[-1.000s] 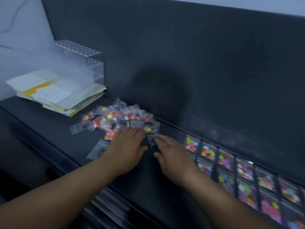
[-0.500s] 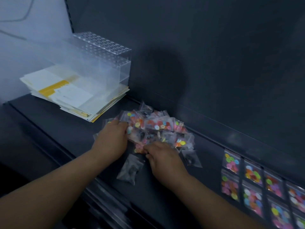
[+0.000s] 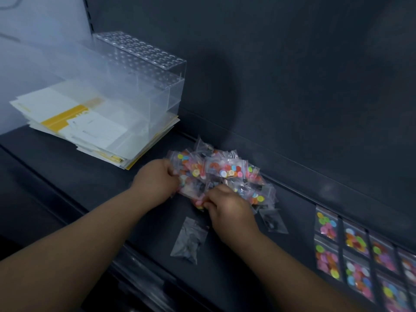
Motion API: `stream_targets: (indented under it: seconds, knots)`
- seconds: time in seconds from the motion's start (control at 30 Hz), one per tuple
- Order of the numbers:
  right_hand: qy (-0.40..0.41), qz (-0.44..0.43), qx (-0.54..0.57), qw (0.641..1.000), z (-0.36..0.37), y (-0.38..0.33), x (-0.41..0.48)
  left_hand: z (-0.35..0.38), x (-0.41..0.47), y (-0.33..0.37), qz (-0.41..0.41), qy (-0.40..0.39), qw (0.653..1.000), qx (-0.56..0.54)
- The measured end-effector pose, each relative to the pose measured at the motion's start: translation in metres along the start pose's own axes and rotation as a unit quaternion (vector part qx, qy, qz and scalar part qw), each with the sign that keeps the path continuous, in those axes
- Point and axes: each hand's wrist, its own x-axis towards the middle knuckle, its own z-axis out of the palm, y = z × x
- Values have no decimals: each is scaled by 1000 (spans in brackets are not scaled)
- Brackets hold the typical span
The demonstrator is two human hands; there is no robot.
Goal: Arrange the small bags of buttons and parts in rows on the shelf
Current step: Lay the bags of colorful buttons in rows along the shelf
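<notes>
Clear plastic bags of coloured buttons [image 3: 216, 176] sit heaped left of the laid rows [image 3: 355, 255] — left hand [image 3: 155, 183] and right hand [image 3: 227, 206], flat a second ago, now curl into the heap, gripping bags, likely for the next row.

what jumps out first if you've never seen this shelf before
The bright heap of button bags mid-shelf, with the left hand and right hand gripping its left and near edges. Next, neat rows of bags laid flat at the right, and a clear acrylic holder atop a paper stack at the left.
</notes>
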Motion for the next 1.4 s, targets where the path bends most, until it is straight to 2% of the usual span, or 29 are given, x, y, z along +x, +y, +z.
stream_targets:
  seconds: [0.13, 0.27, 0.37, 0.5, 0.63, 0.73, 0.93, 1.2, 1.4]
  knots:
    - [6, 71, 113, 991, -18, -8, -4, -11, -7, 15, -16, 15, 990, -142]
    - [2, 155, 265, 952, -22, -6, -11, -14, -18, 32, -104, -64, 922, -368]
    - [11, 199, 359, 912, -35, -1, -20, -10, -24, 42, -149, -106, 892, -414]
    - [39, 204, 407, 890, -59, 11, -37, 5, -37, 58, -128, -135, 894, -408]
    - [80, 252, 509, 819, -83, 29, -65, 29, -57, 88, -108, -161, 893, -405]
    - [120, 273, 515, 803, -104, 48, -92, 55, -76, 119, -106, -170, 887, -415]
    - [175, 327, 552, 747, -149, 95, -159, 117, -125, 183, -62, -208, 905, -366]
    - [221, 386, 522, 728, -211, 170, -270, 197, -188, 264, -36, -258, 908, -327]
    - [304, 452, 465, 698, -254, 231, -348, 250, -230, 313, -14, -279, 908, -312]
